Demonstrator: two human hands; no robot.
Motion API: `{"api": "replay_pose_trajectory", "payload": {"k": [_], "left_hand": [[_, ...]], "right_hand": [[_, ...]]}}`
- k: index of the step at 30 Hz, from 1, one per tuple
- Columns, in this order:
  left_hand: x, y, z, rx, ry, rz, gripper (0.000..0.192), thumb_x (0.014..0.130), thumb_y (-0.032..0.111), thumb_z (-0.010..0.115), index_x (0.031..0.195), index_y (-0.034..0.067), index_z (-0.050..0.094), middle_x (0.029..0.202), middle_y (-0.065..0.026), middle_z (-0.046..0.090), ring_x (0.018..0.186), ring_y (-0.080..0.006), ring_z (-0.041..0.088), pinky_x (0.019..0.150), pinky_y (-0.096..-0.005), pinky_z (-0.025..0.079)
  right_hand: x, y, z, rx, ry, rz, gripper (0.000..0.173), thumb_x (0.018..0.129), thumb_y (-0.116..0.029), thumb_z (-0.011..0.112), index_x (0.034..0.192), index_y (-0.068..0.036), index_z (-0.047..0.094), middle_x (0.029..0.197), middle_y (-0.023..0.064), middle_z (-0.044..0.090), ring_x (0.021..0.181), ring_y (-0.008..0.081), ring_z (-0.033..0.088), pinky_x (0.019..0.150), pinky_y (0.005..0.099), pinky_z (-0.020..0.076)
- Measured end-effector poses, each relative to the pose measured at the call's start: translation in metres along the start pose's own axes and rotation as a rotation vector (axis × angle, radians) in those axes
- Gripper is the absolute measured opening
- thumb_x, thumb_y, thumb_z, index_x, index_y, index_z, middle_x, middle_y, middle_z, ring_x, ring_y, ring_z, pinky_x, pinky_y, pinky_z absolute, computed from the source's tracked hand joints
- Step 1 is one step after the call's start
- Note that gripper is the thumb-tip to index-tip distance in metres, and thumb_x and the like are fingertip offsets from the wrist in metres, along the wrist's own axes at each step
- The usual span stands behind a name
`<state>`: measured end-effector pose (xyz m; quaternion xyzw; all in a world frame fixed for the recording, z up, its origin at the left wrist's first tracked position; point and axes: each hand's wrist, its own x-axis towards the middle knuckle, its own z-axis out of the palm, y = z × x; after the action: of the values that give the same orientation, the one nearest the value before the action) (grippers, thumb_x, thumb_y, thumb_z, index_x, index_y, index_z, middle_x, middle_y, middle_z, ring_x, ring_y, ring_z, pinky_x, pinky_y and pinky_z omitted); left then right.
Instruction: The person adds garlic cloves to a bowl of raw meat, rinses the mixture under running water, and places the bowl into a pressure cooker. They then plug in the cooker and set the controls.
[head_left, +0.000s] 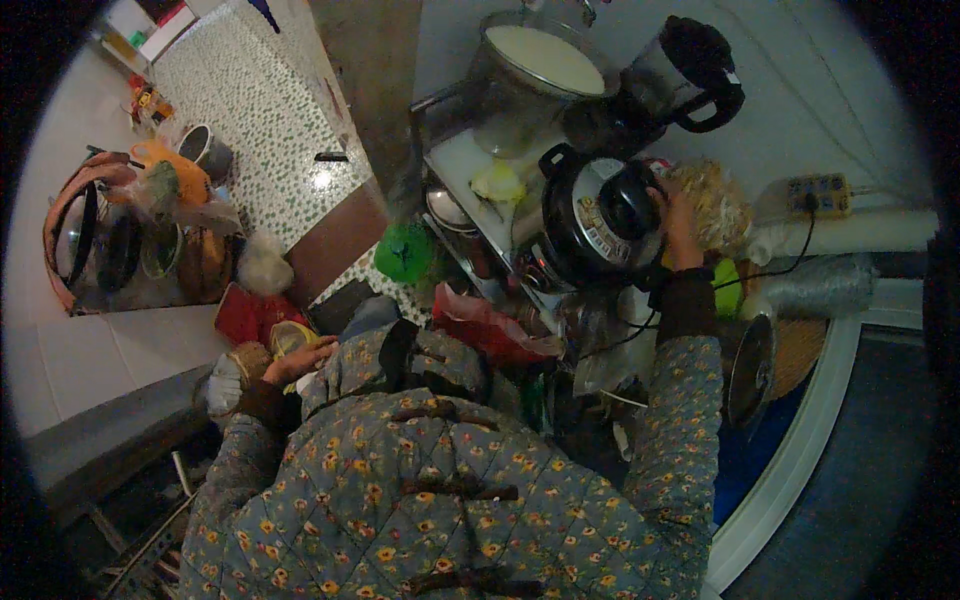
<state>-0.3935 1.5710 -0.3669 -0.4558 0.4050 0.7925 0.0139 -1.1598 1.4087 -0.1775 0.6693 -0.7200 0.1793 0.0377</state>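
My right hand (677, 225) rests against the right side of a black and silver electric cooker (592, 217), close to its lid handle; whether the fingers grip it cannot be told. The cooker stands on a white shelf top (469, 172), with a small red light on its front. A yellow-green item (499, 182) lies left of it. Down at the left, my left hand (301, 361) is beside my body, its fingers extended, next to a yellow-rimmed container (291, 337). Whether it touches the container is unclear.
A large pot (544, 60) with a pale top and a black-lidded jug (686, 71) stand behind the cooker. A cord runs to a yellow power strip (817, 195). Left are a green bowl-like item (405, 251), a red bag (487, 326) and a rack of pans (120, 240).
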Motion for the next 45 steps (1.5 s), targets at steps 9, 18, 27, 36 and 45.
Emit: {"api": "replay_pose_trajectory", "payload": {"k": [9,18,27,36,45], "left_hand": [[-0.023,0.094,0.025,0.306,0.113,-0.18,0.075,0.086,0.061,0.052,0.143,0.014,0.034,0.136,-0.0088,0.045,0.12,-0.027,0.045,0.091,-0.0421,0.043],[-0.003,0.06,-0.071,0.378,0.568,-0.153,0.055,0.095,0.052,0.04,0.104,0.005,0.067,0.082,-0.0075,0.068,0.076,-0.0247,0.063,0.07,-0.035,0.049],[0.042,-0.007,-0.151,0.337,0.314,0.116,0.045,0.093,0.008,0.047,0.137,0.007,0.039,0.076,-0.0019,0.051,0.071,-0.0136,0.05,0.067,-0.0304,0.045],[0.098,0.064,-0.18,0.3,0.135,-0.154,0.042,0.093,0.013,0.048,0.134,0.006,0.042,0.081,-0.0027,0.054,0.074,-0.0154,0.053,0.068,-0.0334,0.047],[0.067,0.065,-0.206,0.397,0.074,-0.233,0.039,0.094,0.018,0.049,0.131,0.006,0.045,0.085,-0.0035,0.057,0.077,-0.0173,0.057,0.069,-0.0363,0.049]], "right_hand": [[-0.001,0.008,-0.001,0.196,-0.114,0.056,0.038,0.089,-0.019,0.061,0.124,-0.006,0.056,0.119,0.0171,0.058,0.104,0.0304,0.058,0.085,0.0393,0.0467],[-0.098,-0.162,-0.101,0.829,-0.129,-0.007,0.031,0.098,-0.021,0.045,0.098,0.005,0.062,0.096,0.0122,0.065,0.087,0.02,0.06,0.079,0.032,0.0469],[-0.267,-0.285,0.068,1.048,-0.769,0.586,0.051,0.092,-0.003,0.046,0.142,-0.013,0.035,0.143,0.0082,0.037,0.117,0.023,0.05,0.093,0.0351,0.0428],[-0.375,-0.33,0.139,1.05,-0.616,1.082,0.041,0.096,-0.015,0.049,0.136,-0.009,0.043,0.137,0.0061,0.043,0.114,0.0187,0.049,0.092,0.0325,0.0419],[-0.405,-0.355,0.164,0.967,-0.623,1.226,0.037,0.096,-0.016,0.05,0.132,-0.008,0.047,0.131,0.0056,0.047,0.109,0.017,0.051,0.089,0.0314,0.0432]]}}
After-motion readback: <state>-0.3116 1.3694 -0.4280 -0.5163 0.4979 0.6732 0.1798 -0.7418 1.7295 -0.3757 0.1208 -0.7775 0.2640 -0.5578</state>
